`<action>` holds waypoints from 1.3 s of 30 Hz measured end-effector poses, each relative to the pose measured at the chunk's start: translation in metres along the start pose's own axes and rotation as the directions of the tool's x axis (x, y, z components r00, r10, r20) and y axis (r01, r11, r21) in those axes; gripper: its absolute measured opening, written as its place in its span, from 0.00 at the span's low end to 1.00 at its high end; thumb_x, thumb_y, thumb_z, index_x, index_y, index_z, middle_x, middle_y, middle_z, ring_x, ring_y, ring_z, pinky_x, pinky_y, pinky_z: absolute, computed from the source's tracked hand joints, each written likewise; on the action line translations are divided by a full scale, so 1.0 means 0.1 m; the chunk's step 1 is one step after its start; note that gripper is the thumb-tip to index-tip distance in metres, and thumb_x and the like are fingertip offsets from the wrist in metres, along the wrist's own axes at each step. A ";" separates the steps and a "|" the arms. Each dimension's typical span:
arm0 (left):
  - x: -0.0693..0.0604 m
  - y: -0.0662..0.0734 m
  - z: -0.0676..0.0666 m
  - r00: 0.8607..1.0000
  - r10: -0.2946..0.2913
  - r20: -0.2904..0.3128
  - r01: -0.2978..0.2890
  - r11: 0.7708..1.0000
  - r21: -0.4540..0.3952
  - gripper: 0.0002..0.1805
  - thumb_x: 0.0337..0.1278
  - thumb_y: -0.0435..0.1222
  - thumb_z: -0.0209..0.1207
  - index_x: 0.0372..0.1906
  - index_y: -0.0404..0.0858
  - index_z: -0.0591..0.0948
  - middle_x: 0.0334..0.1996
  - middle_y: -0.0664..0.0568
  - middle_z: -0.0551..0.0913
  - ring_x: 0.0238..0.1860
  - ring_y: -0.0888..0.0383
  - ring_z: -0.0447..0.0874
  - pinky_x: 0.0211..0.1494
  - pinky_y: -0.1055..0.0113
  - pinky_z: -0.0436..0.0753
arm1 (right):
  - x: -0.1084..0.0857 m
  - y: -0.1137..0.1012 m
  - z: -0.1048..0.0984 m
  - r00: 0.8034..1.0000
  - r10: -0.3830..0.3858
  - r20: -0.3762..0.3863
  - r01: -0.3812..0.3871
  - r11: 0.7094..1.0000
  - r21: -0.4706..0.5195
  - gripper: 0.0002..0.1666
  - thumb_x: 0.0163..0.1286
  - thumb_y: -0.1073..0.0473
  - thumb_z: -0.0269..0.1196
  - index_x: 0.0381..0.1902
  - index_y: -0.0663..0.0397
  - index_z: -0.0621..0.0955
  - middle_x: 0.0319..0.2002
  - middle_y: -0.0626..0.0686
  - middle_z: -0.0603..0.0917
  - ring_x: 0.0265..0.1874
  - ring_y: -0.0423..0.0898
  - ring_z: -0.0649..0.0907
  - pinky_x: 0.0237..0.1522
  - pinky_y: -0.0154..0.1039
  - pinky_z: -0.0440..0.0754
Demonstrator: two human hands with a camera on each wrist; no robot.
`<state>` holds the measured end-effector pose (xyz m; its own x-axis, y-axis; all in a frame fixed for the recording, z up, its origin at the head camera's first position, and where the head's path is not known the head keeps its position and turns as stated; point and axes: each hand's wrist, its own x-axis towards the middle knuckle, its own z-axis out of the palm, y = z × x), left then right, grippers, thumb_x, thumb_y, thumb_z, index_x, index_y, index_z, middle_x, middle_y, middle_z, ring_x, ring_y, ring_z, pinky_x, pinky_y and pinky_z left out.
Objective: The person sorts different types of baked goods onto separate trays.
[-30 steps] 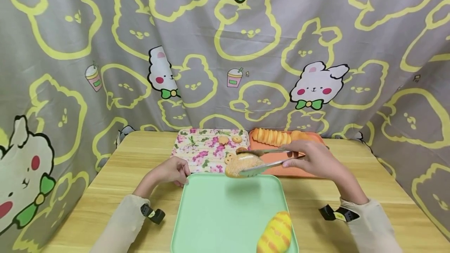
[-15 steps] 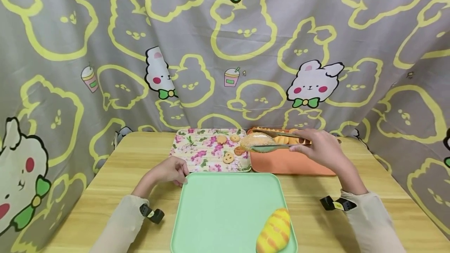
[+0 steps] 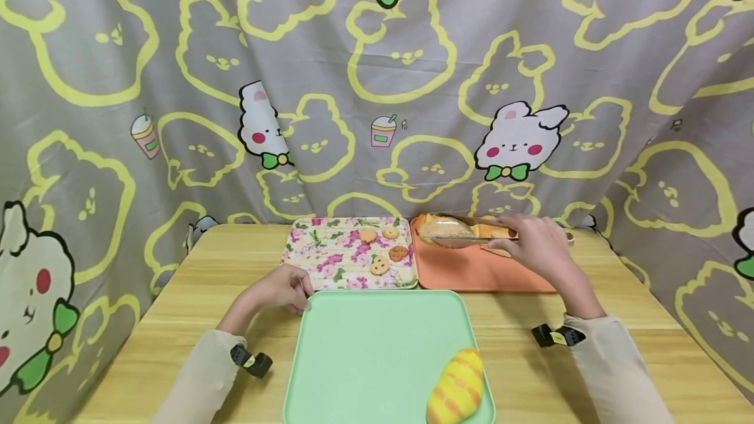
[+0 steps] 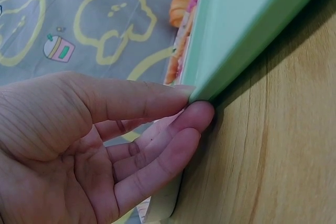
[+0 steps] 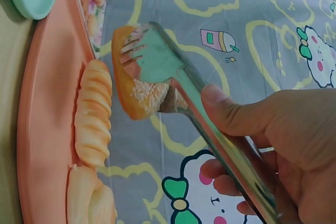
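Note:
My left hand (image 3: 287, 288) pinches the far left corner of the green tray (image 3: 377, 345) between thumb and fingers, plain in the left wrist view. With my right hand (image 3: 538, 247) I grip metal tongs (image 5: 223, 145). A sesame-topped bread roll (image 5: 149, 93) is held between their slotted ends. The roll hangs over the back left of the orange tray (image 3: 471, 270), apart from its surface in the right wrist view. On that tray a ridged long bread (image 5: 94, 119) lies beside another bread (image 5: 86, 198). A yellow striped bread (image 3: 456, 388) rests at the green tray's near right.
A floral tray (image 3: 312, 260) stands behind the green one, left of the orange tray. Several cookies (image 3: 379, 265) lie on its right half. All the trays are on a wooden table (image 3: 206, 267), with a patterned curtain (image 3: 330, 195) close behind it.
The tongs and the sesame roll have moved right and back, from above the green and floral trays to above the orange tray. My left hand stays at the green tray's corner.

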<state>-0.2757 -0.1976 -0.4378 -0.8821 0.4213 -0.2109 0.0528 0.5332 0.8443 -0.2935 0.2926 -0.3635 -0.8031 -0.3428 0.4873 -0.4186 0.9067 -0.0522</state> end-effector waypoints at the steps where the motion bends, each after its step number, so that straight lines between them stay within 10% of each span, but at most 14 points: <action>1: 0.00 -0.01 0.00 1.000 -0.002 0.000 0.002 1.000 0.000 0.10 0.50 0.23 0.68 0.37 0.25 0.79 0.23 0.45 0.84 0.26 0.55 0.86 0.35 0.58 0.88 | 0.00 0.00 0.00 1.000 0.001 0.002 -0.001 1.000 -0.009 0.29 0.55 0.47 0.77 0.51 0.56 0.87 0.23 0.49 0.82 0.16 0.42 0.71 0.17 0.36 0.61; 39: 0.06 0.04 0.03 0.994 -0.082 -0.074 0.088 0.993 0.081 0.08 0.46 0.23 0.70 0.29 0.30 0.81 0.20 0.47 0.82 0.21 0.57 0.85 0.28 0.64 0.86 | 0.20 0.19 0.35 0.976 -0.109 0.189 0.116 0.993 -0.027 0.17 0.59 0.47 0.75 0.32 0.49 0.79 0.16 0.44 0.68 0.15 0.40 0.64 0.20 0.35 0.55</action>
<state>-0.2795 -0.1902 -0.4372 -0.9156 0.3204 -0.2427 0.0123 0.6258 0.7799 -0.3319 0.2945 -0.3852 -0.8185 -0.4797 0.3162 -0.4973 0.8671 0.0282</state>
